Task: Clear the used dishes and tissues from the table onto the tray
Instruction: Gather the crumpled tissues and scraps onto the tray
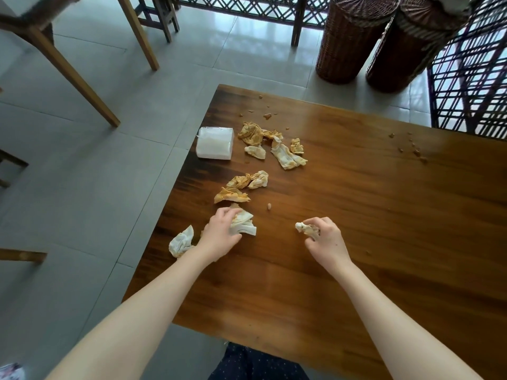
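Several crumpled, orange-stained tissues lie on the left part of the wooden table (370, 215). My left hand (219, 234) grips a white crumpled tissue (244, 224) on the tabletop. My right hand (325, 238) pinches a small stained tissue wad (306, 229). Another white tissue (181, 242) lies at the table's left edge beside my left wrist. More stained tissues lie farther off: a near cluster (241, 186) and a far cluster (274, 145). No tray or dishes are in view.
A white pack of fresh tissues (215, 143) sits at the left edge. Food crumbs and sauce spots (267, 115) dot the far side, more crumbs (414, 150) at the right. Two wicker baskets (354, 37) and wooden chair legs (68, 72) stand on the tiled floor.
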Tool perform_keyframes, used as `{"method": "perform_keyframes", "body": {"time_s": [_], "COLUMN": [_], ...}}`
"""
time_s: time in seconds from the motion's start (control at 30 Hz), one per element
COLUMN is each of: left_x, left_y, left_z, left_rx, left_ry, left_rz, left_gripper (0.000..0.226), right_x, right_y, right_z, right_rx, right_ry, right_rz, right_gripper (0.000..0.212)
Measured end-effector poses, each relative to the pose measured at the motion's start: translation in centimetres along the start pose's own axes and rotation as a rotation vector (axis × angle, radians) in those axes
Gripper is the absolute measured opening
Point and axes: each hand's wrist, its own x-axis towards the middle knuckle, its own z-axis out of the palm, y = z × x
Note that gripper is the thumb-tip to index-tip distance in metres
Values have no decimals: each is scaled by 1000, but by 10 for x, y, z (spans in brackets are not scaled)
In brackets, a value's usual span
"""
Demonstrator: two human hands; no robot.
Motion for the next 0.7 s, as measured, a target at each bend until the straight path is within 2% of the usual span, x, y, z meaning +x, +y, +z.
{"method": "perform_keyframes", "body": {"time_s": [0.23, 0.33, 0.4, 0.53, 0.7], "left_x": [21, 19, 15, 14, 33], "left_y": [8, 5, 4, 15, 46], "left_z": [13, 16, 19, 17, 10], "left_rx": [212, 185, 172, 98, 4], "left_ry": [15, 24, 13, 29, 77], "left_rz": [31, 69, 94, 150, 225], "left_gripper": [53, 30, 23, 19, 27], "right_x": [-2, -4, -7, -10, -12], "right_y": [15, 19, 22, 24, 28], "right_z": [-1, -1, -1, -4, -10], "right_rx": [88, 96, 93, 104, 127], "right_ry": [55, 71, 76, 84, 93], "right_rz": [88, 96, 106, 132, 133], "right_gripper": [36, 37, 37, 36, 36]}}
